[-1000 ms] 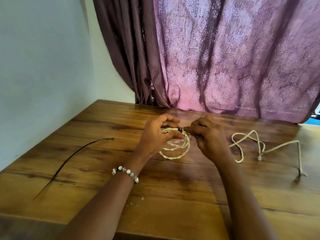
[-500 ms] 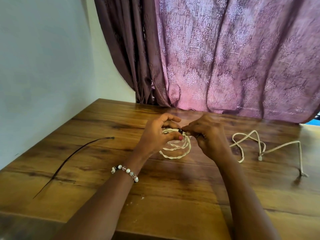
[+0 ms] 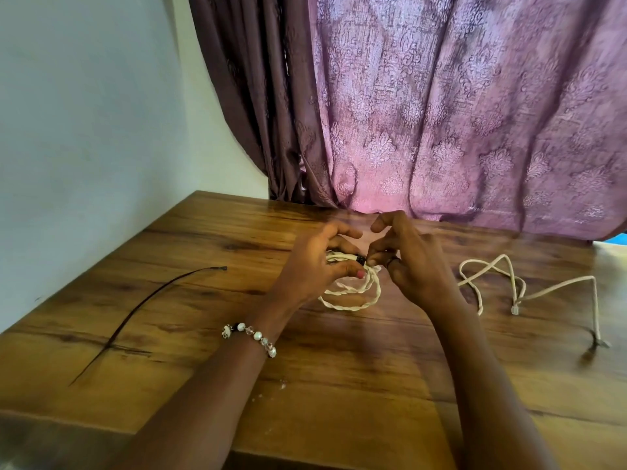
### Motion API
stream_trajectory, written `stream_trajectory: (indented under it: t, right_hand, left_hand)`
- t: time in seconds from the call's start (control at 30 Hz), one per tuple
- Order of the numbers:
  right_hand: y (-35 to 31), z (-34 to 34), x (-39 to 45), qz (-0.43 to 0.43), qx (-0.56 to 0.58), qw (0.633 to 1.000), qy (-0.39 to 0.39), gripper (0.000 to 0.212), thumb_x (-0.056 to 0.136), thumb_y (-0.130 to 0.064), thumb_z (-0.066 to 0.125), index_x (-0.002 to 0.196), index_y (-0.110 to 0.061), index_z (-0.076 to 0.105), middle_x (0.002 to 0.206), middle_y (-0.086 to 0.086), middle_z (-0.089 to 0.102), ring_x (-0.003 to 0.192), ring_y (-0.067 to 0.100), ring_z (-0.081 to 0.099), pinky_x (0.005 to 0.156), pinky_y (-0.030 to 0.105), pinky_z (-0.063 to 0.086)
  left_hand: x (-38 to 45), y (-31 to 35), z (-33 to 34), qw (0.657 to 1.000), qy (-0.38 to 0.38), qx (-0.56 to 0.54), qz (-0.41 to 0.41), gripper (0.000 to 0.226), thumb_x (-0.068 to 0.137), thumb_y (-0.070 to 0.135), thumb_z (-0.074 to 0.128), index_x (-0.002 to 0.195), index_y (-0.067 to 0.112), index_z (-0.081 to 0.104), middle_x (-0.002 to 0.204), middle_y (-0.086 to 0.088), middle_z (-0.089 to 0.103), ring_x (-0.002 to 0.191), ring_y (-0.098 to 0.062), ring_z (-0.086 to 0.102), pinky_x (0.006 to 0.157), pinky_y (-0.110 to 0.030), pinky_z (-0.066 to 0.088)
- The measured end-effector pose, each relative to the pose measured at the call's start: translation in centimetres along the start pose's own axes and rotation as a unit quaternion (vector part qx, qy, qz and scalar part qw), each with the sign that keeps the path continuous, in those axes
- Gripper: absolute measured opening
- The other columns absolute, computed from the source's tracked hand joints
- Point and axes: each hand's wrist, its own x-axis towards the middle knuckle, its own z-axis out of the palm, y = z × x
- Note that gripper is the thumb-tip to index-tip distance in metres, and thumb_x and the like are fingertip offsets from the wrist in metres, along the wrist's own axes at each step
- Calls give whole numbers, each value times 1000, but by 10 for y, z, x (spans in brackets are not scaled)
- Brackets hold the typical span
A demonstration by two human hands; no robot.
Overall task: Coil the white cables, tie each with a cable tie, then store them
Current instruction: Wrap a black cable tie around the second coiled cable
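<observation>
Raised since before, right hand (image 3: 412,262) fingers pinch coiled cable (image 3: 353,290); spare tie (image 3: 149,310) left.

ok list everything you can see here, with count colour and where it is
coiled cable: 1, white, table middle, between the hands
tie on coil: 1, black, top of the coil
loose cable: 1, white, uncoiled, table right
spare cable tie: 1, black, table left
table: 1, brown wood
curtain: 1, purple, behind table
wall: pale, left
bracelet: 1, pearly beads, left wrist
left hand: holds the coil
right hand: pinches at the tie
</observation>
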Motion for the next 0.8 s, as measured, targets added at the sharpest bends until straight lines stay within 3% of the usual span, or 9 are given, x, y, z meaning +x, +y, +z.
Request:
stream_trajectory:
  t: [0.1,0.27,0.4,0.5,0.6,0.7,0.8]
  right_hand:
    - [2,2,-1,15,15,1000,18,52,73,13,63,107,-22,46,76,-13,70,75,-6,65,71,19,52]
    - [2,7,-1,52,72,995,48,35,77,-3,74,101,-19,55,67,-27,66,77,-10,64,75,16,46]
    - [3,10,-2,111,250,961,48,30,76,6,72,93,-16,59,74,-11,73,76,7,71,72,19,53]
    - [6,8,-1,132,331,934,39,31,77,15,67,97,-8,61,79,-2,75,79,12,72,69,18,54]
    - [6,8,0,139,354,923,63,30,72,18,69,95,1,61,75,1,74,73,13,71,66,19,54]
    - [6,8,-2,135,337,929,71,34,70,18,70,88,-9,59,73,9,72,71,19,71,67,27,56]
    - [9,7,-2,106,261,958,52,40,71,12,73,89,-20,56,73,3,74,74,18,72,73,40,58]
  left_hand:
    - [0,0,0,1000,3,-3,0,53,65,10,86,112,13,60,90,-1,74,85,-2,68,74,-9,48]
    - [1,-1,0,1000,13,-15,-6,57,62,11,87,111,17,60,83,3,71,79,1,66,72,-13,49]
    - [2,-5,-1,998,25,-47,-15,63,60,14,89,114,22,58,89,-4,73,84,-13,70,78,-33,58]
    - [3,-5,-2,998,30,-61,-9,62,59,18,88,112,25,57,90,-6,74,87,-17,71,80,-36,58]
    - [3,-5,-2,998,25,-61,-5,62,59,16,88,112,23,56,90,-7,74,88,-17,71,80,-36,58]
    - [2,-4,0,998,17,-56,-4,61,60,12,88,113,19,57,87,-6,73,83,-12,70,76,-27,56]
    - [1,-3,0,999,13,-40,-3,61,62,11,87,113,18,57,87,-5,74,82,-9,70,76,-25,55]
